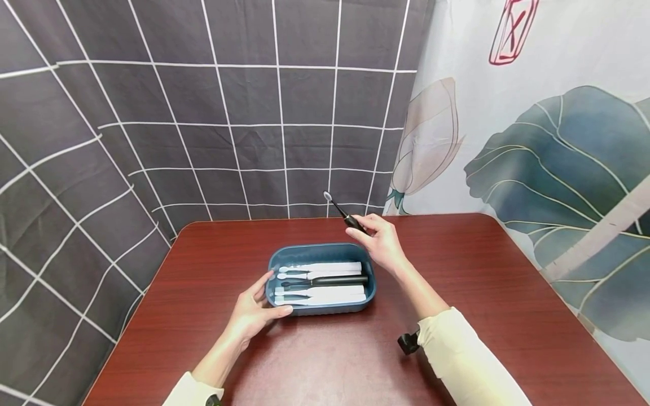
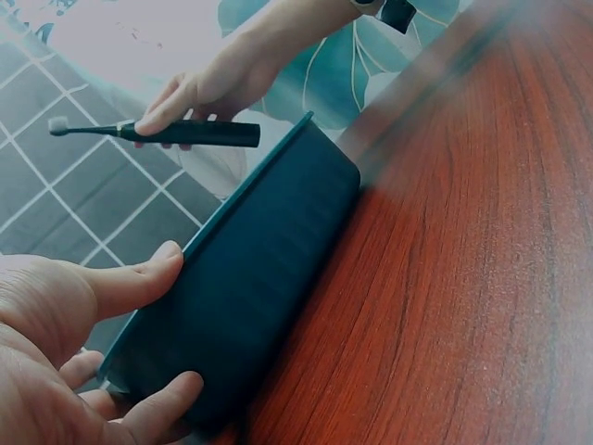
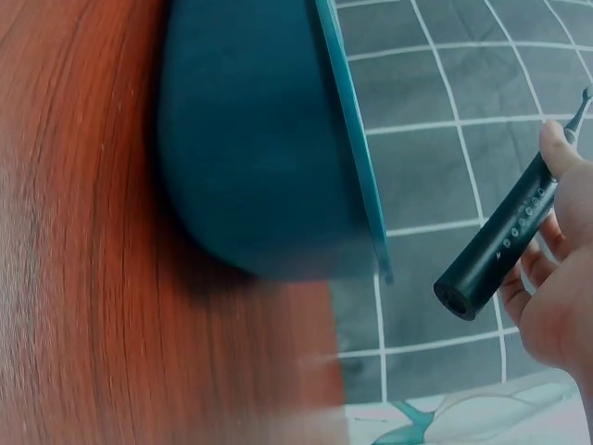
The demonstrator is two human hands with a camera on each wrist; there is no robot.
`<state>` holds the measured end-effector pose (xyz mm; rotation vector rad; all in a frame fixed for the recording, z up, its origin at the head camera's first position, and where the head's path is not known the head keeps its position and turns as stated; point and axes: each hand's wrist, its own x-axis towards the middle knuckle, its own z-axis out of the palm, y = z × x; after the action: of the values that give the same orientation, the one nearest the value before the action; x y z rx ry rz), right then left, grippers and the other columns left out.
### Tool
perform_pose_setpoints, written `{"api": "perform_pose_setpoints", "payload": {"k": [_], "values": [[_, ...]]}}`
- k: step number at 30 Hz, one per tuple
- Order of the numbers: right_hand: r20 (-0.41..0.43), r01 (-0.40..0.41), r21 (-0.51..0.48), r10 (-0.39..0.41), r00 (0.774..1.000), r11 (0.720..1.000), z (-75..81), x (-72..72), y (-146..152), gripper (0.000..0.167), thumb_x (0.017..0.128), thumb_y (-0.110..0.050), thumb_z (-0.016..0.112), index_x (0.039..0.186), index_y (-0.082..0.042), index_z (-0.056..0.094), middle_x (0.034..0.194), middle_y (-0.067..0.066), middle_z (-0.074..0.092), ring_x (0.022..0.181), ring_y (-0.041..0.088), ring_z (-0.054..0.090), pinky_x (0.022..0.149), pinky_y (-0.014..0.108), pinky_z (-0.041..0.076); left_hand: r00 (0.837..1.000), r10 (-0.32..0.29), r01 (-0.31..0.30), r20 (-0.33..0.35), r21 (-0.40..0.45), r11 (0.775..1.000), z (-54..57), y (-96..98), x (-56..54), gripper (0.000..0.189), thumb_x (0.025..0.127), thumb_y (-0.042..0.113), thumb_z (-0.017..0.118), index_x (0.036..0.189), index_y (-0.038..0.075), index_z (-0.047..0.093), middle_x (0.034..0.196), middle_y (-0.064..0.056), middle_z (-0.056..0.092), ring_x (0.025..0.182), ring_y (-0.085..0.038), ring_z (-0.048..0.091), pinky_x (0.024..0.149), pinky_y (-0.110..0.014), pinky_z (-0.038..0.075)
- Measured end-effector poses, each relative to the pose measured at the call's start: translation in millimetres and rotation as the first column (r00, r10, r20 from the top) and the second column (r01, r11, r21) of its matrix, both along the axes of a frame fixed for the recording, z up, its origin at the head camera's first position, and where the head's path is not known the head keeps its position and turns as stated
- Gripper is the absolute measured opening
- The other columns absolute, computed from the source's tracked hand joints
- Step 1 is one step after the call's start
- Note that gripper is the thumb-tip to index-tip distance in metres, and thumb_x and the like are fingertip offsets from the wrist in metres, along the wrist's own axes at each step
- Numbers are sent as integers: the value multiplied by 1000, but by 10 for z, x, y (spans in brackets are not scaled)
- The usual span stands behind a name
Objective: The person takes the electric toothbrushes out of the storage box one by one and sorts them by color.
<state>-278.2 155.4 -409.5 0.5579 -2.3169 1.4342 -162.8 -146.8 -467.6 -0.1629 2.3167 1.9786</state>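
A black electric toothbrush (image 3: pixel 505 236) is pinched between the thumb and fingers of my right hand (image 1: pixel 381 239), above the back right of a blue plastic basket (image 1: pixel 320 309). Its brush head points up and to the left in the head view. Inside the basket lie several white toothbrushes (image 1: pixel 335 292) and one black toothbrush (image 1: pixel 339 280), side by side. My left hand (image 1: pixel 251 316) grips the basket's left end, thumb at the front rim and fingers round the corner. In the left wrist view, that thumb (image 2: pixel 139 283) lies along the rim.
The basket stands on a reddish-brown wooden table (image 1: pixel 315 361). Behind the table hangs a dark grey cloth (image 1: pixel 244 96) with a white grid, and at the right a white curtain (image 1: pixel 472 34) with leaf prints. A small black device (image 1: pixel 408 342) sits at my right sleeve.
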Motion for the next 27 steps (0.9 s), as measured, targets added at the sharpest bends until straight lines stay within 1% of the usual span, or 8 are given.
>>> {"api": "perform_pose_setpoints", "payload": {"k": [4,8,10,14,18,22,27], "values": [[11,27,-16,-27,1000,1000,-22,-21,99,35,86,-16,81,119,-6,75,98,7,69,83,20,63,72,19,49,1000,3,-3,2,-3,1000,1,0,2,99,68,9,94,153,12,44,151,-20,44,133,-38,49,101,-40,46],[5,55,-22,-55,999,998,-46,-44,192,35,86,-16,82,118,-4,75,96,9,70,82,21,63,70,18,48,1000,2,-2,2,1,1000,3,-1,7,98,68,10,94,153,12,44,152,-20,43,133,-38,49,100,-39,46],[-2,72,-19,-72,997,997,-60,-57,235,34,85,-15,82,117,-4,75,96,9,70,81,20,62,68,18,47,1000,1,-1,3,2,1000,3,-2,10,98,68,10,94,153,12,44,152,-20,42,133,-38,49,97,-36,48],[3,95,-28,-95,996,995,-80,-73,304,33,85,-14,82,115,-3,76,94,9,70,80,18,61,65,19,46,1000,3,-3,8,16,1000,3,-3,19,99,68,9,94,153,13,44,153,-21,41,132,-39,50,87,-28,52],[4,120,-28,-120,993,992,-91,-83,359,33,85,-14,83,115,-2,76,94,11,70,82,16,59,68,20,45,1000,4,-5,12,35,999,7,-2,24,99,68,7,94,153,13,44,153,-21,40,132,-39,49,81,-25,53],[2,152,-32,-152,988,988,-97,-98,421,35,84,-14,83,116,-1,75,94,12,70,81,15,59,69,18,45,1000,4,-4,14,32,999,11,2,27,99,68,8,94,153,13,43,154,-21,40,132,-39,49,81,-24,53],[-7,179,-49,-180,984,983,-111,-116,514,34,84,-12,83,116,0,75,91,13,66,80,13,56,67,14,43,1000,3,-3,11,23,1000,18,9,29,99,68,9,94,153,13,43,154,-21,40,132,-39,50,85,-26,52]]}}
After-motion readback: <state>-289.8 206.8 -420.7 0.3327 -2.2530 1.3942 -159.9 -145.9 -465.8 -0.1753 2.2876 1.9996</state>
